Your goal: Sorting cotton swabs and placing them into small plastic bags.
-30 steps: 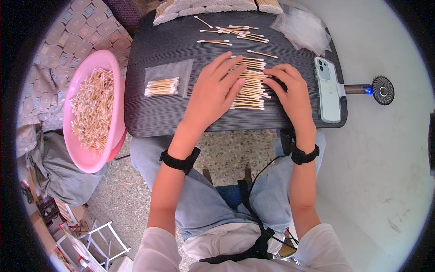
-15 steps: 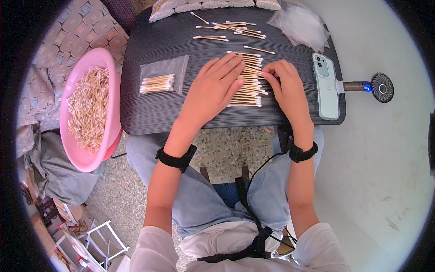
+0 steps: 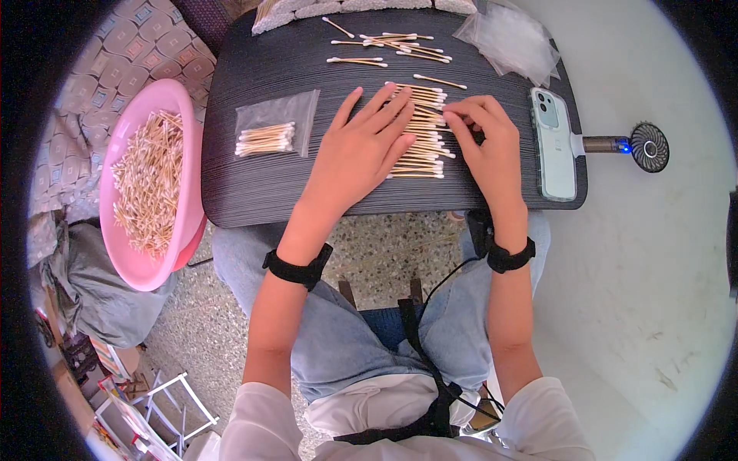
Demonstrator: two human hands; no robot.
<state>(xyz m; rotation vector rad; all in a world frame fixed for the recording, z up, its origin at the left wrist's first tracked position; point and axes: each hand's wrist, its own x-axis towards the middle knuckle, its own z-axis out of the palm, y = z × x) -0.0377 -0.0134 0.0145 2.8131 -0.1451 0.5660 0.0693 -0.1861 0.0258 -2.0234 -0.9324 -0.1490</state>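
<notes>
A row of cotton swabs [image 3: 427,146] lies side by side on the dark table in front of me. My left hand [image 3: 361,142] rests flat over the row's left part, fingers stretched and spread, covering those ends. At the right ends, my right hand [image 3: 488,142] has thumb and forefinger pinched at the tip of a cotton swab. Beyond the row lies one separate swab [image 3: 440,81], with a loose scatter of swabs [image 3: 403,48] farther back. To the left, a clear plastic bag [image 3: 304,119] holds a small bundle of swabs [image 3: 265,140].
A pink basin [image 3: 191,138] full of swabs stands left of the table [image 3: 254,188]. Empty clear bags [image 3: 511,42] lie at the back right, near a phone [image 3: 555,146] and a small fan [image 3: 649,147]. Packed swab bundles [image 3: 361,6] line the far edge.
My right fingertips have shifted slightly farther away along the row's right ends. The fingers of my left hand have spread wider, while its palm stays in place.
</notes>
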